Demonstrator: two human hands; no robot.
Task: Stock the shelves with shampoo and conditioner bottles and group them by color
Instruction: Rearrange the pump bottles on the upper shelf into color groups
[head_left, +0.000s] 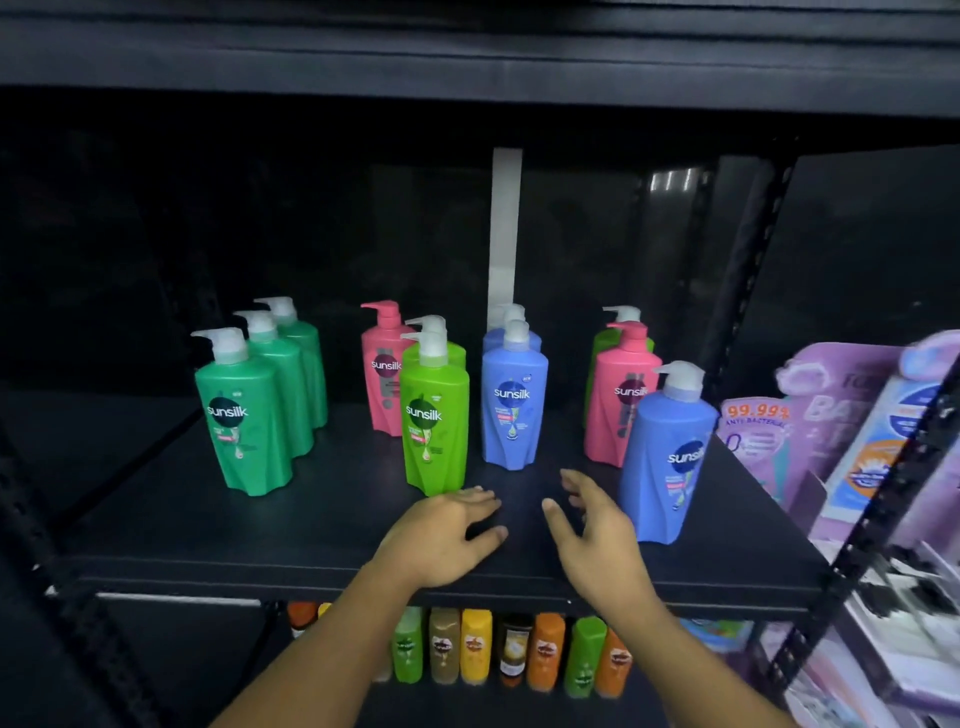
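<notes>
Pump bottles stand on a black shelf (311, 540). Three dark green bottles (244, 415) form a row at the left. A pink bottle (382, 374) stands behind two lime green bottles (434, 421) in the middle. Two blue bottles (514, 400) stand right of them. Further right a pink bottle (621, 395) hides most of a lime one (600, 343). A blue bottle (670, 457) stands nearest at the right. My left hand (447, 535) and my right hand (597, 525) hover over the shelf's front, both empty with fingers spread.
Purple and white packaged goods (852, 431) fill the neighbouring rack at the right. Smaller green, yellow and orange bottles (478, 649) line the shelf below. A perforated black upright (748, 280) stands at the shelf's right back.
</notes>
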